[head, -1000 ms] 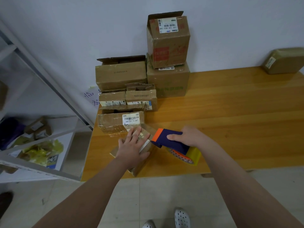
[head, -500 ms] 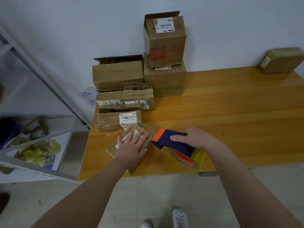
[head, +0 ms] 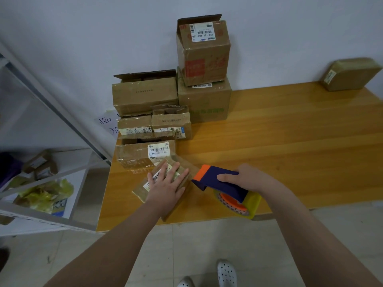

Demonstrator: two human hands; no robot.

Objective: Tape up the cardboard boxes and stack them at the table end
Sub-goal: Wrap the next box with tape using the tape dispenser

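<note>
A small flat cardboard box (head: 143, 188) with a barcode label lies near the front left corner of the wooden table (head: 290, 146). My left hand (head: 165, 186) presses flat on its top with the fingers spread. My right hand (head: 248, 180) grips the navy handle of a tape dispenser (head: 226, 186) with an orange tip and a yellow tape roll. The dispenser's tip sits at the box's right edge. A clear strip of tape runs from the tip over the box.
Several cardboard boxes (head: 145, 94) are stacked at the table's left end against the wall, the tallest pile (head: 204, 50) two high. Another taped box (head: 350, 74) sits at the far right. A metal shelf (head: 41, 183) stands left of the table.
My right hand has pulled the tape dispenser a little to the right, away from the small box. My left hand stays pressed on the box.
</note>
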